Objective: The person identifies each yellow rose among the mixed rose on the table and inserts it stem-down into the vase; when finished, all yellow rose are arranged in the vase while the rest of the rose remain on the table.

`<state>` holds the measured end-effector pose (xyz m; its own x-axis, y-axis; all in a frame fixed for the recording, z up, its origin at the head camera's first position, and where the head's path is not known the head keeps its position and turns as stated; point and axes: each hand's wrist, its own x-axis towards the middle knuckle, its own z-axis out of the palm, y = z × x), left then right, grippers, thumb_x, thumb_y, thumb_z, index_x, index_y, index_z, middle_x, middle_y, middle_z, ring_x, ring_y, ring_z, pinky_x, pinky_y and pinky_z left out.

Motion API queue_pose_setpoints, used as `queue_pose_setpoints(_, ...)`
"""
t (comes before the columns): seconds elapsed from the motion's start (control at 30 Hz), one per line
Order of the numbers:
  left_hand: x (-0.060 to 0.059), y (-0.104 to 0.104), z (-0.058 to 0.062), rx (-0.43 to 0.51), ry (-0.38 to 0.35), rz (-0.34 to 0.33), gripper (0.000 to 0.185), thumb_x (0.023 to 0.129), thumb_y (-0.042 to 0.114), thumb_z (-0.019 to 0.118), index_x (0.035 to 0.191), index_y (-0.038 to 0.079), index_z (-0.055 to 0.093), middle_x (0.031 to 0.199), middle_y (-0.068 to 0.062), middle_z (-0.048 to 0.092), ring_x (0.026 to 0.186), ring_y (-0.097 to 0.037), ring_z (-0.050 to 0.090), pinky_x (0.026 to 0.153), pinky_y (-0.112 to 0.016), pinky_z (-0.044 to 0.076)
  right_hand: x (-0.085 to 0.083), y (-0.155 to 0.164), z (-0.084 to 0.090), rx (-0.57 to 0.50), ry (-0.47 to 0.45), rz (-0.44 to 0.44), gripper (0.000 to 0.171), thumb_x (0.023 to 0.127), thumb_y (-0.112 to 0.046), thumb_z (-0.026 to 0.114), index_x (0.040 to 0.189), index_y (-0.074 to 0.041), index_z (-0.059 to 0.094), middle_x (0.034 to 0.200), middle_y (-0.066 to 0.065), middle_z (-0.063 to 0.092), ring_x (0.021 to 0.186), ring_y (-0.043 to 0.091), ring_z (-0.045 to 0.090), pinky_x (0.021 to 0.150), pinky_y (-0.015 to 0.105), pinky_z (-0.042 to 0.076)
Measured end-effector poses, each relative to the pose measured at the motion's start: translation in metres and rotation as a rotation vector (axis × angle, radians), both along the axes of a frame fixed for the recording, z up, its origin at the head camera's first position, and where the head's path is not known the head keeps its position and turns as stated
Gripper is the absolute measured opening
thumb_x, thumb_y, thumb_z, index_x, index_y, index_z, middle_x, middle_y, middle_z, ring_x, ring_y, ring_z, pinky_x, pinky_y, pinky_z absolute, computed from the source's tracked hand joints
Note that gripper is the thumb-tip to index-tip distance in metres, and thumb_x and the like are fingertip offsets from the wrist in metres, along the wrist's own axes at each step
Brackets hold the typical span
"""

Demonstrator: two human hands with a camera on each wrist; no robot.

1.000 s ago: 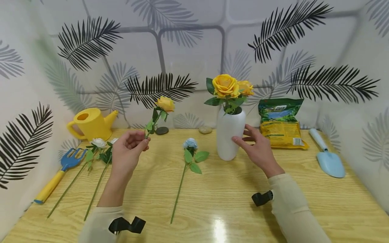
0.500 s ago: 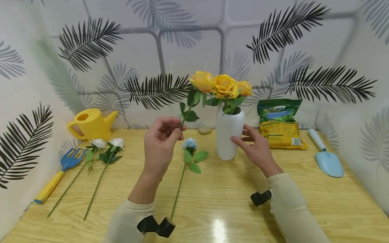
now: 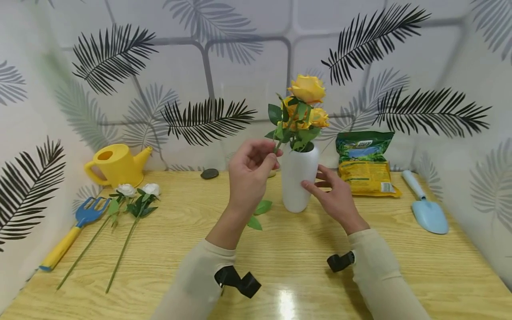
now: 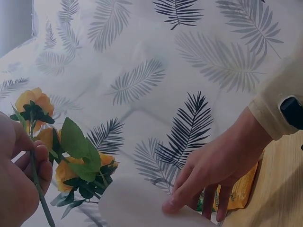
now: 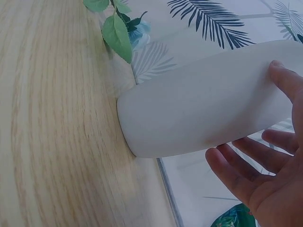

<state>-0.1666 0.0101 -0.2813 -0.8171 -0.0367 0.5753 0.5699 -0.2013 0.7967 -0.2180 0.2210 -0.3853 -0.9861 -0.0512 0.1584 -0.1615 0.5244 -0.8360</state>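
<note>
Left hand (image 3: 250,171) pinches green stem of yellow artificial rose (image 3: 307,89), bloom above mouth of tall white ceramic vase (image 3: 298,178) on wooden table (image 3: 192,249). Right hand (image 3: 334,195) relaxed, fingertips steadying vase side. Risks: stem snags two seated yellow roses (image 3: 316,118); sideways push tips vase.

Cream long sleeves (image 3: 372,271) cover both arms, a black strap (image 3: 340,261) at each wrist.

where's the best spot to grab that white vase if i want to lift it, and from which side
Probably round the white vase at mid-body, where the smooth wall is widest. Come from its right, where the right hand already rests straight fingers on it. The left side is crowded: the left hand holds a yellow rose by its stem beside the neck. Avoid the top, full of blooms.
</note>
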Motion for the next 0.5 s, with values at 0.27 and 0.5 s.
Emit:
queue_pose_setpoints(0.27, -0.014, 0.013, 0.006, 0.122, -0.049, -0.007, 0.015, 0.093, -0.012, 0.056, 0.108, -0.011, 0.059, 0.091, -0.002, 0.067, 0.073, -0.007, 0.063, 0.073, -0.019, 0.055, 0.0, 0.0, 0.001, -0.003, -0.013, 0.004, 0.08, 0.091, -0.059, 0.067, 0.155, -0.021, 0.039, 0.149, 0.015, 0.053, 0.126, 0.039, 0.059, 0.101, 0.057, 0.052)
queue_pose_setpoints(0.5, -0.022, 0.022, 0.008, 0.18, -0.031, -0.021, 0.015, 0.094, -0.014, 0.056, 0.109, -0.014, 0.057, 0.089, 0.001, 0.065, 0.073, -0.008, 0.064, 0.073, -0.018, 0.055, 0.0, 0.002, 0.001, -0.002, -0.014, 0.008, 0.079, 0.091, -0.058, 0.066, 0.156, -0.021, 0.039, 0.149, 0.015, 0.053, 0.126, 0.039, 0.059, 0.102, 0.057, 0.051)
